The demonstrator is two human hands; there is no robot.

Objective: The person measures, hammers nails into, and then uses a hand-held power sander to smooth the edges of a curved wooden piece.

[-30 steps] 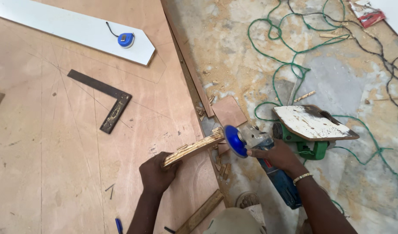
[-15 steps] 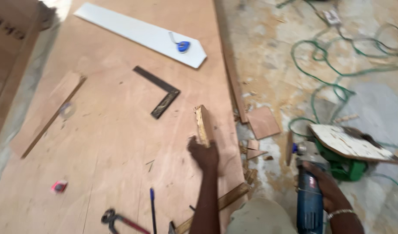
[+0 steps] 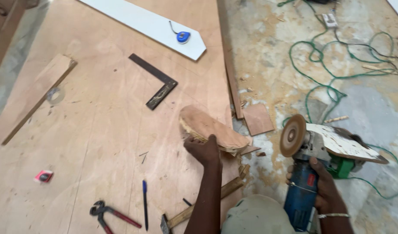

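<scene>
on a plywood sheet (image 3: 99,130), a person holds a rounded wood piece (image 3: 212,128) and an angle grinder (image 3: 304,182).

left hand (image 3: 203,149) grasps the wood piece's near edge, tilted above the sheet; right hand (image 3: 322,184) is clenched around the blue grinder body, disc (image 3: 293,135) facing left. nearby lie a steel square (image 3: 155,82), pincers (image 3: 110,213) and a pen (image 3: 145,203).
</scene>
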